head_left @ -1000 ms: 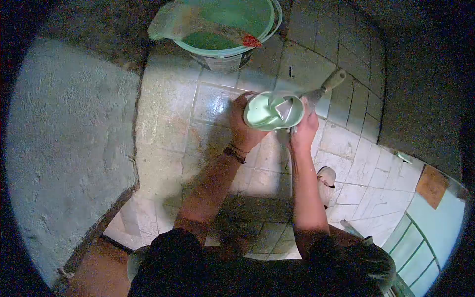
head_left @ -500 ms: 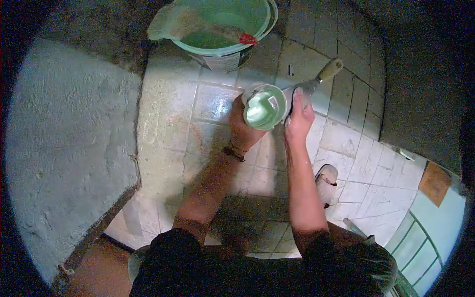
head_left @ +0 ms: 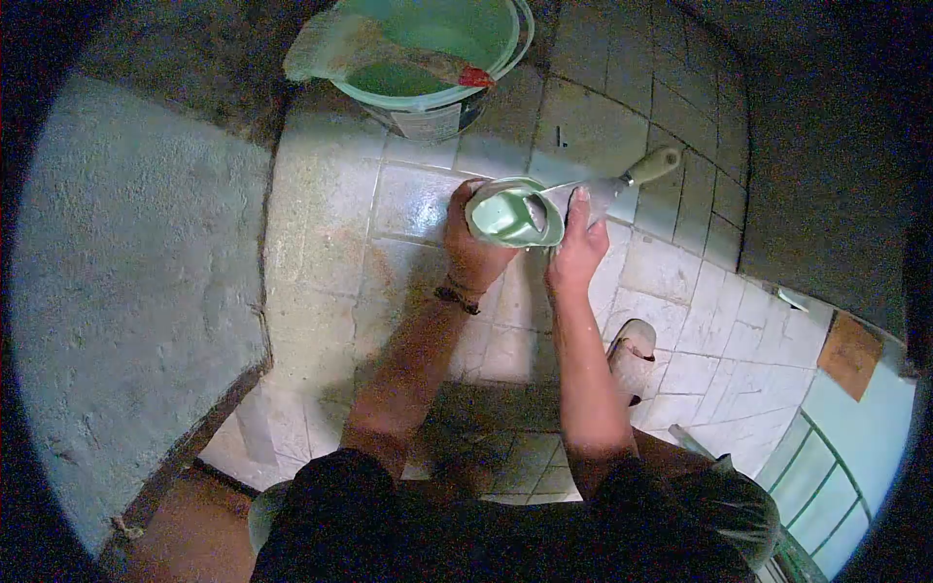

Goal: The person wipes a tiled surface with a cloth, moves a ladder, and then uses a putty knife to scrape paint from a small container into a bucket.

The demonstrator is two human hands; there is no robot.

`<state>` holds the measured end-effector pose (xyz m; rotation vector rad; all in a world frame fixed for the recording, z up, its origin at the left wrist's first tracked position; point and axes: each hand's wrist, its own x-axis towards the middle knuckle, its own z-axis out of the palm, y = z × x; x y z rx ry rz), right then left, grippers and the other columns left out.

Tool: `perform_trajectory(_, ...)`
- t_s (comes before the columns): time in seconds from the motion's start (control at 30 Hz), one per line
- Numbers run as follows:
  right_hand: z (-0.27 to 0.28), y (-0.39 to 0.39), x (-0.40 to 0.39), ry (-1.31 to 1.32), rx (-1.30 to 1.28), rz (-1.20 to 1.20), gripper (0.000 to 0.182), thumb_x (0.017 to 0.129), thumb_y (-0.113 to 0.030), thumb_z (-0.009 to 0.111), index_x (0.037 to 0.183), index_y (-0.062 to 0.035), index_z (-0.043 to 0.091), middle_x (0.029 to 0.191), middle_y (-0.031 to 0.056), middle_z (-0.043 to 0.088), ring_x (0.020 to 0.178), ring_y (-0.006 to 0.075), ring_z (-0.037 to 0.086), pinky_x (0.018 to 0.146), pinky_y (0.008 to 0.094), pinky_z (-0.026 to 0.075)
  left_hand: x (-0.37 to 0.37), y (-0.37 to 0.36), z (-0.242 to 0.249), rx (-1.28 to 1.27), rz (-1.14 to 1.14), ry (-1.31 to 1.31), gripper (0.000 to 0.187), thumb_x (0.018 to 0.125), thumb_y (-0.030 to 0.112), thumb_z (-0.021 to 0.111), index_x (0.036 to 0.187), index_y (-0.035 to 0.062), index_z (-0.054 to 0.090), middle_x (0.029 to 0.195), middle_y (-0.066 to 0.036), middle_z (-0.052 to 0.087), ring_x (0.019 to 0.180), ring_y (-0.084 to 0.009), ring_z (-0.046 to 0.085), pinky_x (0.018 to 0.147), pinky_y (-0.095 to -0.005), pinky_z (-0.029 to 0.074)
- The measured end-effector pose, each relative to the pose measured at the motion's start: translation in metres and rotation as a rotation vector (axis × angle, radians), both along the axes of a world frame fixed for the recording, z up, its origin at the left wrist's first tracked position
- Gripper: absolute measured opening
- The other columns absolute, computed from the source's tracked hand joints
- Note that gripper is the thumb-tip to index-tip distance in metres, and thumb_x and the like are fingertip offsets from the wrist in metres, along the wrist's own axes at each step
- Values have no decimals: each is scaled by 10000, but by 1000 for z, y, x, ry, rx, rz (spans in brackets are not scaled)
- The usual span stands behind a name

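Head view: the small tub (head_left: pixel 552 228) is up in front of you, in your left hand (head_left: pixel 474 251), over the tiled floor (head_left: pixel 321 253). It looks light and thin, so its side may bend if you squeeze hard. The green paste (head_left: pixel 499 212) inside looks wet and thick, and it likely adds some weight. A wet rim would be slippery, so the best hold is low around the outside, with your palm flat on the wall. (A firm, soft squeeze should be enough.)

Your left fingers are wrapped around the tub's far side, but most of them are hidden. Your right hand (head_left: pixel 578 255) is just beside the tub, with its thumb clamped on the blade end of a scraper (head_left: pixel 612 189). The scraper looks stiff and hard to break, and its handle sticks out past your hand. You can't see your other right fingers well. You can't tell if that hand touches the tub, or what the pale patch (head_left: pixel 535 212) in the paste is.

Farther out, a bucket (head_left: pixel 428 123) stands on the floor, cut off at the top edge. A big brush (head_left: pixel 389 53) with a red end lies across it. A shoe (head_left: pixel 635 350) shows beside your right arm, partly hidden. The corners are too dark to make out.
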<state>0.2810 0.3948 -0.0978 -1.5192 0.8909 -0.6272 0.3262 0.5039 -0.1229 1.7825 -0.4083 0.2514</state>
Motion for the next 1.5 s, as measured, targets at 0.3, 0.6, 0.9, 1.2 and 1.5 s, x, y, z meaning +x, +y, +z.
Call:
perform_trajectory(0.3, 10, 16, -9, -90, 142, -132, 258, 948, -231, 536, 1055, 0, 582, 975, 32, 607, 837, 99, 542, 749, 254, 444, -3, 1, -5, 55, 24, 34, 772, 463, 186, 887, 1114, 45, 498, 1021, -118, 595, 913, -290, 607, 805, -366, 502)
perform_trajectory(0.6, 21, 4, -50, -61, 520, 81, 219, 871, -261, 650, 962, -77, 572, 736, 22, 607, 531, 103, 536, 462, 251, 423, 14, 15, -6, 0, -144, 89, 896, 434, 161, 890, 1198, 41, 438, 1041, -122, 622, 970, -249, 614, 855, -356, 497)
perform_trajectory(0.9, 59, -81, -78, 118, 185, 186, 276, 881, -317, 634, 875, -42, 602, 711, 6, 589, 557, 96, 526, 511, 258, 440, 58, 35, 14, 56, -634, 123, 838, 486, 103, 852, 1217, 23, 451, 1083, -71, 594, 1034, -176, 553, 923, -314, 451)
perform_trajectory(1.2, 94, -84, -66, 185, -90, 447, 300, 920, -302, 585, 771, -42, 607, 643, -33, 532, 588, 64, 491, 532, 235, 418, 55, 54, -7, 142, -579, 205, 914, 455, 71, 869, 1243, -9, 413, 1139, -100, 556, 1057, -208, 535, 935, -318, 434)
perform_trajectory(1.5, 168, -64, -22, -74, 207, 784, 376, 853, -273, 661, 1123, -13, 629, 956, 62, 651, 792, 126, 611, 644, 255, 489, -26, 4, 12, -128, 50, 202, 1044, 475, 142, 881, 1312, -41, 284, 1205, -181, 472, 1169, -303, 453, 998, -366, 376)
